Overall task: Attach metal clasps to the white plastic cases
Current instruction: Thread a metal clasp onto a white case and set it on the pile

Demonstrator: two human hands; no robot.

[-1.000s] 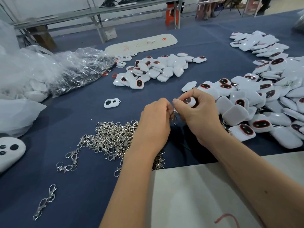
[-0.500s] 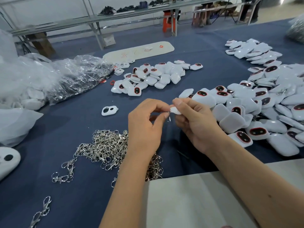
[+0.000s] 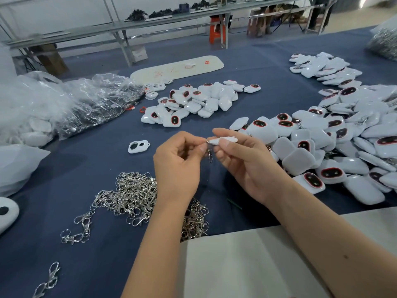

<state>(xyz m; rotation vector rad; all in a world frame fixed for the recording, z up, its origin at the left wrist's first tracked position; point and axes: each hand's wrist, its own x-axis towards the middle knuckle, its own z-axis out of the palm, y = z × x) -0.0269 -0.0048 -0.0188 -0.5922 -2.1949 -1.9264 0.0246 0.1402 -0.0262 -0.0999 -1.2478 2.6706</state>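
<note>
My right hand [image 3: 245, 166] pinches a white plastic case [image 3: 223, 140] edge-on between thumb and fingers, above the blue table. My left hand [image 3: 178, 168] pinches a small metal clasp [image 3: 209, 154] at the case's left end; the clasp hangs down between both hands. A tangled pile of silver clasps [image 3: 137, 194] lies under and left of my left wrist. A big heap of white cases [image 3: 335, 147] with dark red-rimmed ovals spreads to the right.
A second heap of cases [image 3: 199, 102] lies in the middle, a third [image 3: 322, 67] far right. One empty white shell [image 3: 138, 146] sits alone. Clear plastic bags [image 3: 71, 106] fill the left. A white board [image 3: 247, 265] covers the near edge.
The case has turned from face-up to edge-on in my right hand. My left hand's fingers have shifted to its left end, and the clasp now dangles below it.
</note>
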